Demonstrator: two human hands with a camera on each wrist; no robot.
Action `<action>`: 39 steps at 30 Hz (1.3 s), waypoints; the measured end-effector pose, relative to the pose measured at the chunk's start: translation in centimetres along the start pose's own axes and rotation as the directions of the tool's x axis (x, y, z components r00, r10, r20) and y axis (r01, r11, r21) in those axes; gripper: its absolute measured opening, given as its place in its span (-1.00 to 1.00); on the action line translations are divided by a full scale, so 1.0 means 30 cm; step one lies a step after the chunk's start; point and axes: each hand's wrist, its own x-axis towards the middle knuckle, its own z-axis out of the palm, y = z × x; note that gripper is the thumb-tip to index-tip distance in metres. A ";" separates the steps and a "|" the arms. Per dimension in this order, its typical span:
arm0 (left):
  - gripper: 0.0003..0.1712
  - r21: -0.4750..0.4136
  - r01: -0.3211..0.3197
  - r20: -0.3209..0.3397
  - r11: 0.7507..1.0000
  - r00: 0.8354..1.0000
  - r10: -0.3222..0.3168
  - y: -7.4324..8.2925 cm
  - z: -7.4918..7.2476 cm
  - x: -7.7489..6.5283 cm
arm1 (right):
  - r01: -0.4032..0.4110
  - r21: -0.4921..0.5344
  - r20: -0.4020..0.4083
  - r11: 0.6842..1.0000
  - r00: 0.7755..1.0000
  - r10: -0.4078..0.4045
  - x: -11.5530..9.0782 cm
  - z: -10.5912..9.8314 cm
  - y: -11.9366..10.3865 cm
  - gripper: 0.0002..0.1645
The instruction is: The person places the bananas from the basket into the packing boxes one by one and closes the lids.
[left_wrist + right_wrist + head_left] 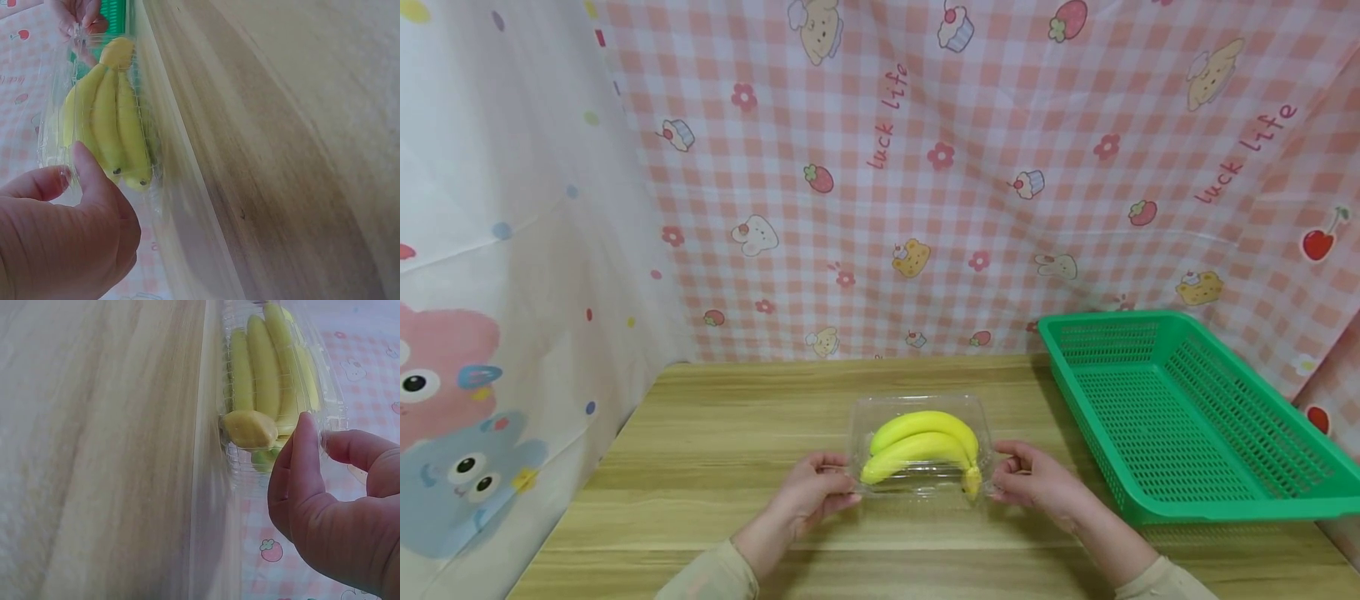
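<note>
A clear plastic clamshell box [859, 425] is between my two hands over the middle of the table. Inside it lies a bunch of yellow bananas [921, 450], the stem end toward my right. My left hand [816, 490] pinches the box's left edge between thumb and fingers; in the left wrist view that hand [81, 228] grips the plastic near the banana tips. On the opposite side my right hand [1037, 483] pinches the right edge, and the right wrist view has this hand [331, 500] beside the stem end. The lid appears shut over the fruit.
A large green plastic basket [1165, 450] with slotted walls stands to the right of the box. The wood-grain table [715, 450] lies beneath everything. A pink checked cloth [880, 208] hangs behind the table, and a white patterned cloth [550, 250] hangs at the left.
</note>
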 end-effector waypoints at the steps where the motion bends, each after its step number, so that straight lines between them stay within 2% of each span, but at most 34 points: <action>1: -0.47 0.004 0.002 -0.004 1.000 1.000 -0.002 0.001 0.001 0.000 | 0.000 -0.001 0.000 1.000 1.000 0.000 0.000 0.000 0.000 -0.20; 28: -0.51 0.025 0.001 -0.029 1.000 1.000 0.000 0.010 0.007 -0.002 | -0.002 -0.028 -0.057 1.000 0.998 0.000 0.001 0.015 -0.003 -0.22; 39: -0.51 0.048 -0.010 -0.060 0.999 0.998 0.013 0.001 0.011 0.010 | 0.039 -0.046 -0.055 0.998 0.998 -0.041 0.001 0.014 0.003 -0.21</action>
